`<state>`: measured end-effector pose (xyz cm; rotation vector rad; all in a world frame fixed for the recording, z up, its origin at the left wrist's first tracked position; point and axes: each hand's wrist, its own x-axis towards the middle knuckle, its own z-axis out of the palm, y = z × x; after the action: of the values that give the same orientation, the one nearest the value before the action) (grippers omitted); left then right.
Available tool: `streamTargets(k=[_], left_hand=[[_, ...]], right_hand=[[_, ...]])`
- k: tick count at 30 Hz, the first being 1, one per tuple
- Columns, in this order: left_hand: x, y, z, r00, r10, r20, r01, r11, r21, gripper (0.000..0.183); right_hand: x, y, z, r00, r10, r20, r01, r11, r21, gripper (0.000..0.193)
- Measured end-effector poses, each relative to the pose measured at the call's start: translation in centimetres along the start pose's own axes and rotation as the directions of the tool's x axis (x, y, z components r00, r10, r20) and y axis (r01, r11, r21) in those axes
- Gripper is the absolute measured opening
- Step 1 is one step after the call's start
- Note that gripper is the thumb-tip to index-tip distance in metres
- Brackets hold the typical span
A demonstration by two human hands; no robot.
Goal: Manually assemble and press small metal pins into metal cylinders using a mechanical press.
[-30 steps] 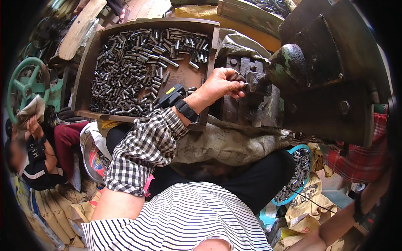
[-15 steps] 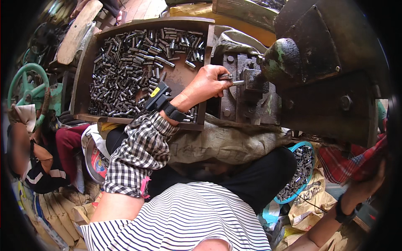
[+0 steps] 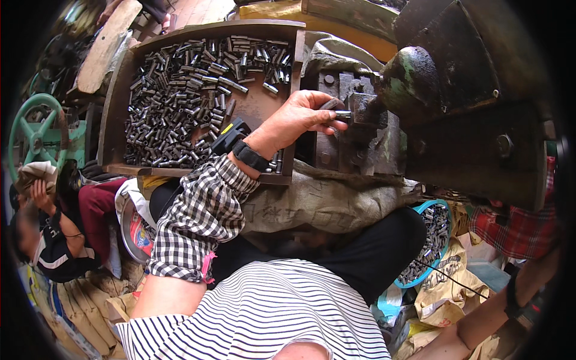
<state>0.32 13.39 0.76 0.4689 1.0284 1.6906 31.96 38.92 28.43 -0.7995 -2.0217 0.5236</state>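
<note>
My left hand (image 3: 306, 117) is closed on short metal tubes (image 3: 342, 114), held at the front of the dark steel die block (image 3: 365, 111) of a press. One shiny tube points right toward the block; a darker one lies above it between my fingers. At the far right rim, my right arm reaches up past a black wristband (image 3: 513, 294) beside a red plaid cloth (image 3: 516, 231). That hand is lost in the dark edge of the picture, so its fingers do not show. Left of my left hand, a wooden tray (image 3: 204, 30) holds many loose metal tubes (image 3: 162, 114).
The heavy press body (image 3: 480, 150) fills the upper right. A blue-rimmed basin (image 3: 445, 240) of metal pieces stands by my right knee. Sacking (image 3: 312, 198) hangs over my lap. At the left, another person (image 3: 54, 234) sits near a green handwheel (image 3: 37, 138).
My left hand has shifted slightly right, and its fingers have spread somewhat around the tubes. My right hand has moved outward into the dark rim. The person at left has raised a hand.
</note>
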Motion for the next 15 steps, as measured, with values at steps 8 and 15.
streamTargets(k=[8, 15], left_hand=[[1.0, -1.0, 1.7, 0.986, 0.073, -0.151, -0.031, 0.965, 0.259, 0.013], [0.0, 0.9, 0.1, 0.989, -0.002, -0.150, 0.072, 0.886, 0.459, 0.020]], right_hand=[[-8.2, 5.9, 5.0, 0.988, -0.123, 0.095, 0.114, 0.989, 0.097, 0.062], [-5.0, 2.8, 4.8, 0.910, 0.325, -0.256, -0.185, 0.873, 0.451, 0.052]])
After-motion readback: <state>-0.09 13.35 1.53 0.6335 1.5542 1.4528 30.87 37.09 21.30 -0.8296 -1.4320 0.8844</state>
